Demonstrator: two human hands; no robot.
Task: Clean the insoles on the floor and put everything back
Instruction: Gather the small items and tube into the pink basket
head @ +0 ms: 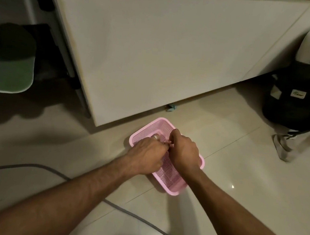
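Head view, looking down at tiled floor. Pink basket sits on the floor just in front of a white cabinet, set at an angle to it.

Both hands are over the basket, meeting above its middle. Left hand is curled, knuckles up, fingers closed toward the thumb; there's a ring on one finger. Right hand is also curled, fingertips pinched together right against the left fingertips. I see a small pinkish bit between the fingertips, but it's too small and blurred; I can't tell what it is or which hand actually holds it.

Basket floor that shows between the forearms looks bare mesh.

Insoles: the green pair is far left, well apart from the basket, lying flat on a dark low shelf beside the cabinet. One is fully visible, the other cut off by the frame edge.

Other stuff: grey cable runs across the floor under my forearms. Small teal scrap on the floor at the cabinet's bottom edge, just beyond the basket. Black bag stands at right against the cabinet, with a grey shoe near it.
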